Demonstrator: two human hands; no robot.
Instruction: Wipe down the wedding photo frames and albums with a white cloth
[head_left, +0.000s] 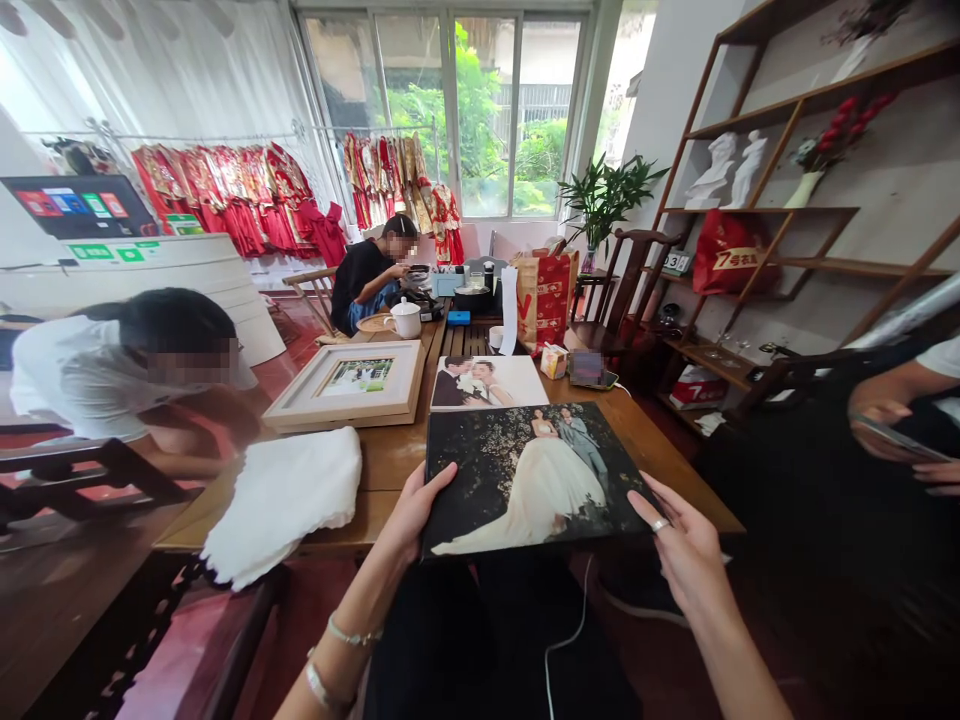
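Observation:
A dark wedding photo album (480, 470), its cover showing a couple with a wide white gown, is held between my two hands over the near table edge. My left hand (414, 505) grips its left side, thumb on top and the other fingers hidden beneath. On the opposite side my right hand (679, 520), wearing a ring, pinches the edge the same way. Just behind lies a lighter wedding picture (517, 380), partly covered by the album. To the left are a white cloth (292, 490) hanging over the edge and a pale wooden picture frame (300, 395).
The wooden table (675, 450) also carries a white lidded cup (406, 318), a small box (553, 360), a phone (592, 368) and a red paper bag (546, 295). One person (150, 360) bends down at left; others sit behind and at right. A white cable (562, 645) hangs below.

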